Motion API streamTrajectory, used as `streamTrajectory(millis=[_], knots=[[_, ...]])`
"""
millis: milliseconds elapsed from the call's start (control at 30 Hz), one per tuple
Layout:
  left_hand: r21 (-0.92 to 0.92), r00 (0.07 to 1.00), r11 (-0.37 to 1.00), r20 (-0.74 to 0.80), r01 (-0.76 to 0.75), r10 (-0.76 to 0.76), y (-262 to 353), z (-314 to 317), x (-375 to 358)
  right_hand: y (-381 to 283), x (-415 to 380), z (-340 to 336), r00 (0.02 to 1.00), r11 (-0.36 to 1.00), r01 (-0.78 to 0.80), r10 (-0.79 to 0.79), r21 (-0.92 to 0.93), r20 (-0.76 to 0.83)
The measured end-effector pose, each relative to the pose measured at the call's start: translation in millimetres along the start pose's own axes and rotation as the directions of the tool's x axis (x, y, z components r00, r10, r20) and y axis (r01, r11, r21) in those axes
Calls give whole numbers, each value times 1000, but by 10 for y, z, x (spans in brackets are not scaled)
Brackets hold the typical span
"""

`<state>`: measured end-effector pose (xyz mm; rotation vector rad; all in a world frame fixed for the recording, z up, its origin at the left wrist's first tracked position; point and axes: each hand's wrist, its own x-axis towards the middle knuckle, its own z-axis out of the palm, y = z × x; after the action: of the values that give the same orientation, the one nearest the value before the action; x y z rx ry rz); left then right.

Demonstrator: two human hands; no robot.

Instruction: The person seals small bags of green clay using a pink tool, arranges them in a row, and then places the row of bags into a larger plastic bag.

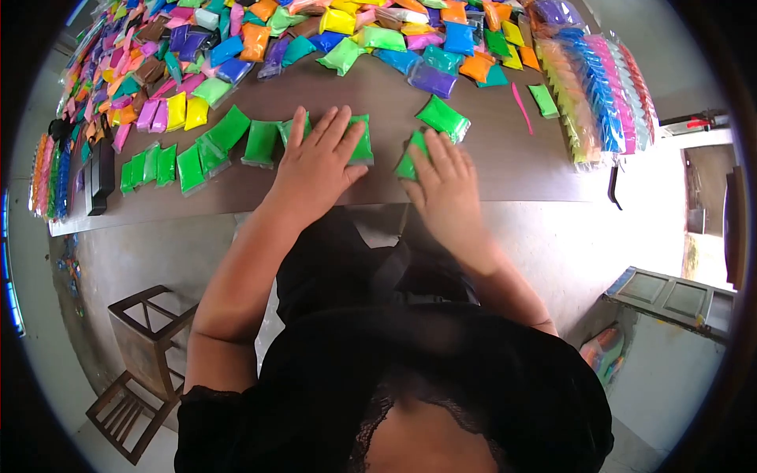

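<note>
Left hand (319,162) flat, fingers spread, palm down on a green packet (361,142) at the end of the green row (185,162); nothing gripped, just pressing. Right hand (443,183) also flat, fingers together, lying over another green packet (408,162), its corner sticking out left of my fingers. One more green packet (443,118) lies loose just past my right fingertips, tilted, not touching them. Beyond both hands: a big heap of mixed packets (315,39), blue, orange, yellow, purple, pink, teal, covering the far side of the table. Right of my right hand, well apart: a small green packet (543,100), a thin pink stick (521,106), then stacked bundles (595,87) sorted by colour along the table end. Left of my left hand the row runs out toward yellow and pink packets (169,112), with black boxes (98,177) at the table edge. Nothing blocks either hand. Table (505,169) is dark brown, smooth, bare near me. Floor is grey concrete; wooden stool (142,355) down to my left, a window frame (670,296) lying down to my right. Packets under my hands: small, bright green, glossy plastic, pillow-shaped, mostly hidden by palms.
</note>
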<state>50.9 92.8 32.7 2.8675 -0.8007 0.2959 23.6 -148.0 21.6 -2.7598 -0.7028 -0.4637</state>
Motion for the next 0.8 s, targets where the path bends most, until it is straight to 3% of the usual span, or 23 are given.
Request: streamTrajectory(millis=[133, 200, 267, 367, 467, 533, 633, 667, 733, 800], knots=[[5, 998, 998, -2, -63, 63, -16, -16, -44, -34, 112, 37, 992, 982, 123, -127, 141, 19], [103, 999, 994, -4, -45, 45, -41, -24, -32, 41, 286, 173, 986, 976, 160, -164, 150, 13], [35, 1000, 999, -17, -5, 6, -17, -10, -32, 53, 405, 197, 979, 967, 203, -205, 156, 1], [-33, 999, 999, -22, 36, -37, 34, 33, -93, -3, 482, 134, 989, 959, 114, -135, 259, 63], [-23, 999, 999, -9, 32, -32, 46, 54, -122, -20, 357, 125, 991, 984, 67, -85, 162, 104], [-4, 1000, 1000, -17, 21, -21, 50, 23, -96, 29, 369, 82, 985, 988, 123, -133, 89, 111], [2, 998, 999, 42, 40, -40, 36, -143, -89, 132, 390, -178, 990, 977, 143, -141, 157, -26], [6, 997, 998, -38, 63, -63, -21, -215, -118, 241, 372, -206, 990, 978, 138, -136, 154, -23], [-3, 991, 997, -106, 81, -81, -169, -263, -213, 527, 328, -249, 993, 1000, -17, 14, -22, -117], [-27, 985, 988, -80, 150, -152, -391, -292, -296, 681, 249, -265, 994, 999, -53, 54, 11, -90]])
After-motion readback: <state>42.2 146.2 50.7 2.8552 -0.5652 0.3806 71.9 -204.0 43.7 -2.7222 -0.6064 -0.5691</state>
